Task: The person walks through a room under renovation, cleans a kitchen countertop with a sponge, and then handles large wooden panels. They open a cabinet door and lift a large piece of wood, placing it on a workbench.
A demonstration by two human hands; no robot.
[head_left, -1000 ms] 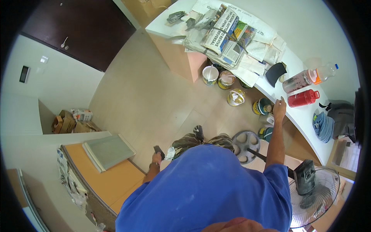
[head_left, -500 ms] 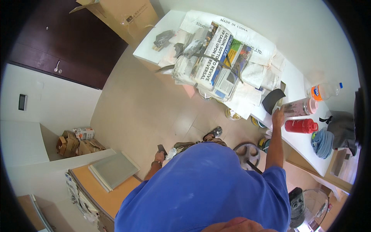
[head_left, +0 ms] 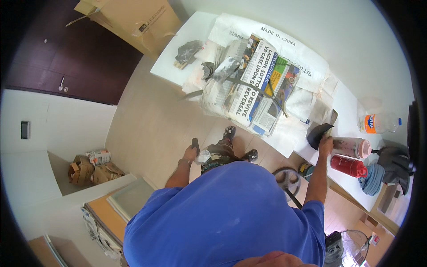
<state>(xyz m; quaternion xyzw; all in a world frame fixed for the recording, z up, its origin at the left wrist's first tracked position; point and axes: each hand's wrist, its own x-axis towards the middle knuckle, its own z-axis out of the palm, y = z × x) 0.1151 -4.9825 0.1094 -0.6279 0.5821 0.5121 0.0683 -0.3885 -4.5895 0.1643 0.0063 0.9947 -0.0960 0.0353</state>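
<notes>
My right hand (head_left: 326, 145) is closed on the edge of a curled black sheet (head_left: 316, 135) with a paler underside, at the right part of the white table. Close beside that hand lie a clear pink-capped tumbler (head_left: 351, 147) and a red bottle (head_left: 348, 166). Down at my left side, over the floor, my left hand (head_left: 189, 154) grips a small dark flat block (head_left: 195, 143); its exact kind is not clear. Whitish crumpled material (head_left: 203, 156) shows next to it, near my trousers. Both hands' fingertips are partly hidden.
A white table (head_left: 171, 73) bears a strapped newspaper bundle (head_left: 251, 84) on white sacking, a plastic bottle (head_left: 380, 123), blue coiled cloth (head_left: 371, 179) and a grey bag (head_left: 393, 162). A round weight plate (head_left: 286, 179), cardboard box (head_left: 138, 24) and fan (head_left: 356, 247) stand around.
My left hand has swung forward with the dark block. The black sheet in my right hand is now more bent. My view has shifted, and both shoes now show.
</notes>
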